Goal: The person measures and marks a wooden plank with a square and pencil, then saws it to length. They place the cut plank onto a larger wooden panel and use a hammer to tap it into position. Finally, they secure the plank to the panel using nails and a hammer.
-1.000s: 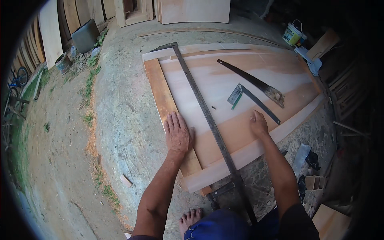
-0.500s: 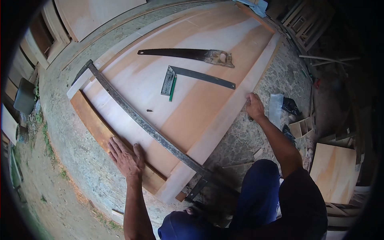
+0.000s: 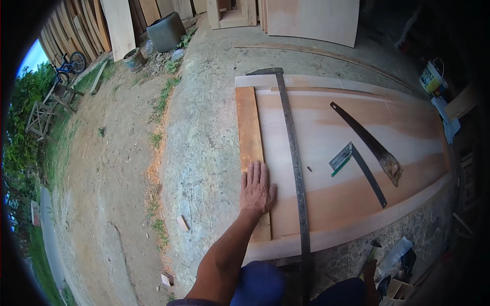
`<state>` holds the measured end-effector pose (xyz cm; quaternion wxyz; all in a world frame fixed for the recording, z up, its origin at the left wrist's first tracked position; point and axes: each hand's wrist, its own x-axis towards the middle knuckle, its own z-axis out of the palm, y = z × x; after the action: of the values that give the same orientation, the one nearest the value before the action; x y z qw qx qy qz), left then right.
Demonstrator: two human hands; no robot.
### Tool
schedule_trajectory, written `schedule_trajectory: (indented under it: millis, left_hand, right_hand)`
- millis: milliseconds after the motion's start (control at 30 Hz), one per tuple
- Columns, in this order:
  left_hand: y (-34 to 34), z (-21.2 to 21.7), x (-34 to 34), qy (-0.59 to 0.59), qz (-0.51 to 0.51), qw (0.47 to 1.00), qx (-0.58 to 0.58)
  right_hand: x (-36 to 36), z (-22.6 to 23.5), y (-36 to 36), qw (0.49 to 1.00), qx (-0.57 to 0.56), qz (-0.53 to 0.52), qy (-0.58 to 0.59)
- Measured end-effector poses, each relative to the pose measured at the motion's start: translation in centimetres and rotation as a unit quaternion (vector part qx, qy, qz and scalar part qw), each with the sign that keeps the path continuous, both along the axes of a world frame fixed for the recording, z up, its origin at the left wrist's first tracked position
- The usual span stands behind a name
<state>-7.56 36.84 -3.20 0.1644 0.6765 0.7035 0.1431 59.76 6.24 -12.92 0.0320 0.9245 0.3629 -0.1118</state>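
While the white-and-green plastic bucket point(image 3: 431, 81) hides its inside, the left hand point(image 3: 256, 191) lies flat on the brown wooden board point(image 3: 250, 127) at the pale wooden panel point(image 3: 317, 130)'s left edge, beside wide gray concrete floor point(image 3: 204, 158); the right hand point(image 3: 368, 271) grips a dark-headed hammer point(image 3: 372, 250).

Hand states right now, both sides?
Left hand: open, laid on the brown board.
Right hand: at the hammer handle; too small and dark to tell if closed.
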Motion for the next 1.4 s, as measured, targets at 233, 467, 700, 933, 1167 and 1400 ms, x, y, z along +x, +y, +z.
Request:
schedule_trajectory:
  millis: [233,467,700,933,1167,1400]
  left_hand:
    - [-1.5,-0.8,-1.8,0.031,0.019,0.999,-0.009]
    - [-0.7,-0.3,-1.3,0.006,0.003,1.0,-0.01]
    - [-0.9,-0.5,-1.6,0.011,0.007,1.0,-0.011]
    - [-0.2,-0.6,-0.6,0.019,-0.01,1.0,-0.018]
    - [-0.5,-0.6,-1.6,0.029,-0.001,0.999,-0.033]
    - [-0.4,-0.8,-1.5,0.016,0.006,0.999,-0.033]
  right_hand:
    - [-18.4,9.8,12.6,0.962,0.251,0.038,0.101]
    - [-40.8,18.8,38.2,0.84,0.131,0.351,0.393]
    - [-60.5,17.6,51.4,0.704,0.366,0.507,0.336]
    - [-61.7,10.5,57.0,0.788,0.248,0.524,0.207]
    - [-64.0,12.0,54.7,0.807,0.235,0.498,0.213]
    - [-65.1,13.3,53.3,0.82,0.196,0.492,0.216]
